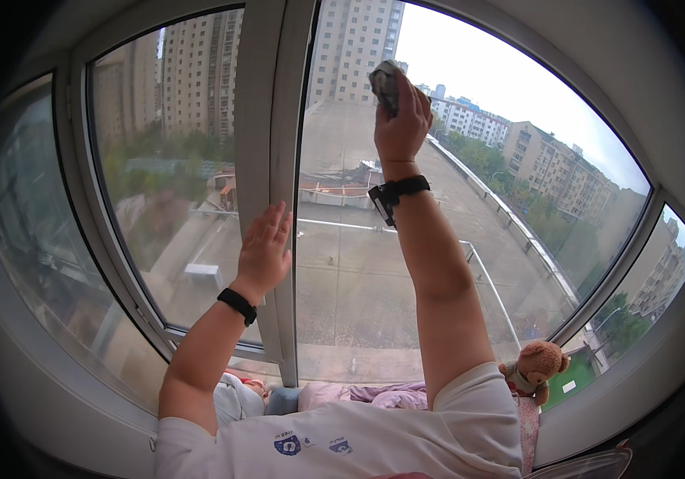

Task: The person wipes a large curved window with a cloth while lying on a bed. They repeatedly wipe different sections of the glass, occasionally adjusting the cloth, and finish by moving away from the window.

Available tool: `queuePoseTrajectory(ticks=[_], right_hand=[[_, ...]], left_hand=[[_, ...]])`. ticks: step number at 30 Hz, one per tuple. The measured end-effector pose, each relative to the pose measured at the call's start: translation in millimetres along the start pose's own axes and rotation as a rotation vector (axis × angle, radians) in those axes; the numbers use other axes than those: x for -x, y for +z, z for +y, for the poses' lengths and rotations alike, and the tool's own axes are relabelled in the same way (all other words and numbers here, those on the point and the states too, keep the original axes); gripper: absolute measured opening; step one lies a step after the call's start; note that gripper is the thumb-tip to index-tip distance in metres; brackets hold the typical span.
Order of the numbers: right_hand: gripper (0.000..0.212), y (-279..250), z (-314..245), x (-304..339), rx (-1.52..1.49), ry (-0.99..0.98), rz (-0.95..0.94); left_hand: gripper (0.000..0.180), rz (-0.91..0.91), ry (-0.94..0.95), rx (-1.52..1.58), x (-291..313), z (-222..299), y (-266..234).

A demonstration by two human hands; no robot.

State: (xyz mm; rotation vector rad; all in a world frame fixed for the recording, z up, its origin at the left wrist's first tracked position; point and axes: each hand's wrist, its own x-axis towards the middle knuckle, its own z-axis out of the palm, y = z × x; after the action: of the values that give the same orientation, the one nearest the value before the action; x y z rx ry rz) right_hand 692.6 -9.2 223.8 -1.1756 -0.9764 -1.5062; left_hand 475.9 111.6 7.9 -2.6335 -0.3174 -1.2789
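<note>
Holding a grey cloth [386, 84] up to the window [342, 307].
The right hand [405, 128] grips the cloth, high at the pane; the left hand [264, 251], lower and to its left, holds nothing, palm flat and fingers straight at the frame [285, 120]. Bedding [394, 396] lies below both hands, a teddy [539, 366] below and right of the right.

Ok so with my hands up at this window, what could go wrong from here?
The right hand is raised high with a bunched grey cloth, so the cloth might slip and drop toward the pink fabric below. The left hand is open at the window frame; if it's bearing weight, it could slide. The teddy bear appears close to the right sleeve, so it might get bumped.
</note>
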Motion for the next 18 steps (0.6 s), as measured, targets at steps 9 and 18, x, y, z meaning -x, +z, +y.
queuePoseTrajectory(ticks=[9, 18], right_hand=[[0.041, 31, -10, 27, 0.041, -0.38, -0.306], [0.049, -25, 89, -50, 0.392, -0.334, -0.238]], left_hand=[[0.085, 0.141, -0.004, -0.063, -44, 4, 21], [0.077, 0.203, -0.016, -0.23, -47, 0, 31]])
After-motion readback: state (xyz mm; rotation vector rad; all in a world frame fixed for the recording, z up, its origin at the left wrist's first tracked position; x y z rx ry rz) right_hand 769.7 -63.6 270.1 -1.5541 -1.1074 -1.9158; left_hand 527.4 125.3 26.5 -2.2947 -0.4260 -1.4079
